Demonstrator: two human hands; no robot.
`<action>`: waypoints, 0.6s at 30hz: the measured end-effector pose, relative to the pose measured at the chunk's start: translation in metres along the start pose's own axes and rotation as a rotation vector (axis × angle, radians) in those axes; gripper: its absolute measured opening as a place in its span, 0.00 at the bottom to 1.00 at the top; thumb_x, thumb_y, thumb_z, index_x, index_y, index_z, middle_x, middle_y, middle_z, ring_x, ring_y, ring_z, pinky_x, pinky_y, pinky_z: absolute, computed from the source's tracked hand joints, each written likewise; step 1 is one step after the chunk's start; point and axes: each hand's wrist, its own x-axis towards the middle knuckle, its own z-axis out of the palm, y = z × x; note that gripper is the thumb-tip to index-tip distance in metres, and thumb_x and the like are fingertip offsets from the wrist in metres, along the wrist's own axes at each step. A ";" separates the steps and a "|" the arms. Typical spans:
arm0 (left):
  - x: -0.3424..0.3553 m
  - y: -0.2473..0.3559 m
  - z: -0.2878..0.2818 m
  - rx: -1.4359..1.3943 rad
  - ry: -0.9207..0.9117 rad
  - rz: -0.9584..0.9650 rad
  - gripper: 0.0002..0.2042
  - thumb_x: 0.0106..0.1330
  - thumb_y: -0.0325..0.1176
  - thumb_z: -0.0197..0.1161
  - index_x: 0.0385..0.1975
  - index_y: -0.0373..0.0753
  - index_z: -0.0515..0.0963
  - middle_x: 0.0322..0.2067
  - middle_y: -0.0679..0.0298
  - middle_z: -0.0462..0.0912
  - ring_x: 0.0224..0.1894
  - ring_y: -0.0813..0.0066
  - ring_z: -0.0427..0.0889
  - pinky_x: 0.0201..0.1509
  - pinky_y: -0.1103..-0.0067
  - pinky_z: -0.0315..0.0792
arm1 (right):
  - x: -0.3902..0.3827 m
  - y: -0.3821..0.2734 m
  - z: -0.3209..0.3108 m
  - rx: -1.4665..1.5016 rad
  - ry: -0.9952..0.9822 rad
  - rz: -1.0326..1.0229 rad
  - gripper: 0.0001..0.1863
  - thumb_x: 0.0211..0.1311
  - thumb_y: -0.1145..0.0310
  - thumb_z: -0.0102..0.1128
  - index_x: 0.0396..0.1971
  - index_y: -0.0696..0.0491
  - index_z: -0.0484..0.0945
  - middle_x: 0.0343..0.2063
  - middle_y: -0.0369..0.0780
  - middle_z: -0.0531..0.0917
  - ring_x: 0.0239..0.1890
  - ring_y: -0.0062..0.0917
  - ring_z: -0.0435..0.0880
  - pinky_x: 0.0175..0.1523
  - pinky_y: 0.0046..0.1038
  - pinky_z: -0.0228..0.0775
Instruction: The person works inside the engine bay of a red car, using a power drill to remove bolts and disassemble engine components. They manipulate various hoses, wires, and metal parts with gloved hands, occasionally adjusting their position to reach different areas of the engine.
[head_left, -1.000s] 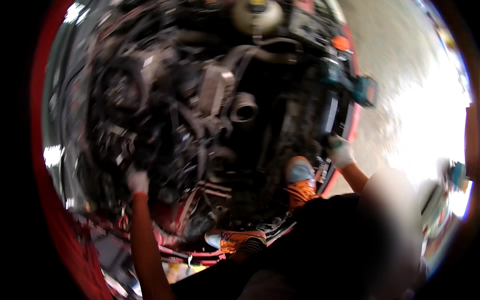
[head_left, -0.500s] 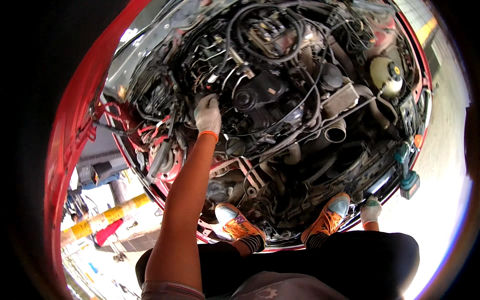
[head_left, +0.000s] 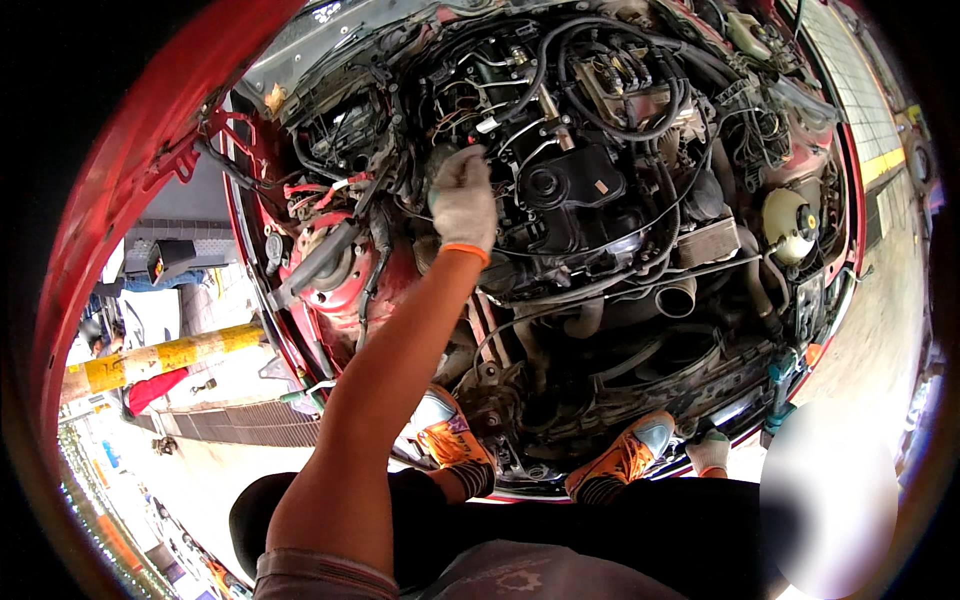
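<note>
My left hand (head_left: pixel 465 205), in a pale knit glove with an orange cuff, reaches into the engine bay of a red car. Its fingers are curled beside the wiring and thin metal pipes, left of the black engine cover (head_left: pixel 575 187). Whatever lies inside those fingers is hidden. Low on the right, my right hand (head_left: pixel 709 454), also gloved, rests by the car's front edge, close to my shoe. Its fingers are too small and dark to make out. A teal cordless power tool (head_left: pixel 780 392) lies on the front edge just beyond it.
My orange shoes (head_left: pixel 622 455) are at the front of the engine bay. A looped black hose (head_left: pixel 560 60) lies across the engine top. An open pipe end (head_left: pixel 676 298) and a pale coolant tank (head_left: pixel 789 226) are to the right. The raised red hood (head_left: pixel 110 200) stands left.
The view has shifted left, so the engine appears farther right. My left hand stays in the same area of the engine, its fingers now more curled. My right hand remains by the front edge.
</note>
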 end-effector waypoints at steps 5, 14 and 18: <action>-0.080 0.044 0.049 -0.024 -0.259 0.333 0.10 0.77 0.36 0.62 0.49 0.40 0.84 0.41 0.63 0.89 0.41 0.77 0.87 0.45 0.78 0.82 | -0.006 -0.011 -0.042 0.385 -0.032 0.035 0.12 0.47 0.68 0.73 0.34 0.53 0.87 0.29 0.47 0.90 0.35 0.38 0.91 0.45 0.36 0.83; -0.236 0.096 0.096 0.117 -1.430 -0.381 0.21 0.75 0.50 0.59 0.51 0.37 0.82 0.41 0.52 0.89 0.43 0.60 0.89 0.51 0.66 0.80 | -0.003 -0.139 -0.185 1.209 0.056 -0.011 0.06 0.65 0.75 0.65 0.40 0.61 0.82 0.32 0.37 0.86 0.31 0.17 0.82 0.36 0.21 0.74; -0.230 0.096 0.096 0.023 -1.165 -0.491 0.22 0.69 0.51 0.64 0.46 0.34 0.86 0.39 0.51 0.89 0.43 0.58 0.89 0.51 0.67 0.79 | 0.024 -0.202 -0.217 0.985 0.121 -0.241 0.10 0.60 0.81 0.67 0.42 0.62 0.83 0.35 0.38 0.88 0.37 0.18 0.84 0.45 0.23 0.79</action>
